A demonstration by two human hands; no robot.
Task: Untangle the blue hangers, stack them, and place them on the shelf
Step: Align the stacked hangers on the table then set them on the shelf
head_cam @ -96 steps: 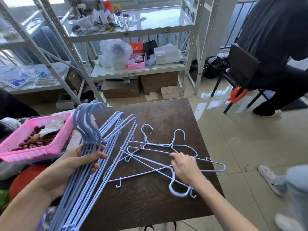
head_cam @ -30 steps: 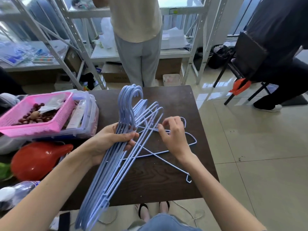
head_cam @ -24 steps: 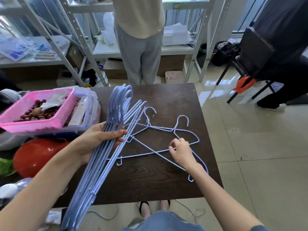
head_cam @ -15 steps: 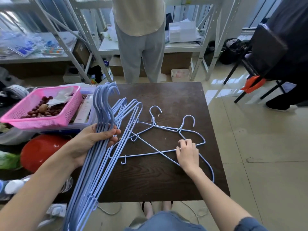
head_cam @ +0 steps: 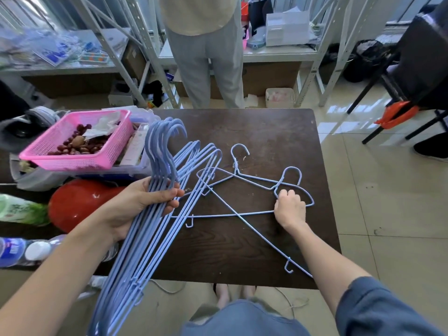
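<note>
Untangling step: left hand (head_cam: 143, 202) grips stacked hangers (head_cam: 155, 214). Right hand (head_cam: 289, 209), just right of the stack, clenches a crossed loose hanger (head_cam: 294, 177); next, likely lift it free.

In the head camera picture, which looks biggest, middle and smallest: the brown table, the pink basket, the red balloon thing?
1. Brown table
2. Pink basket
3. Red round thing; partly hidden behind the left arm, so its rank below the basket is unsure.

hangers (head_cam: 155, 214): matt blue coated wire | table (head_cam: 278, 132): dark grained wood | basket (head_cam: 80, 161): perforated pink plastic
</note>
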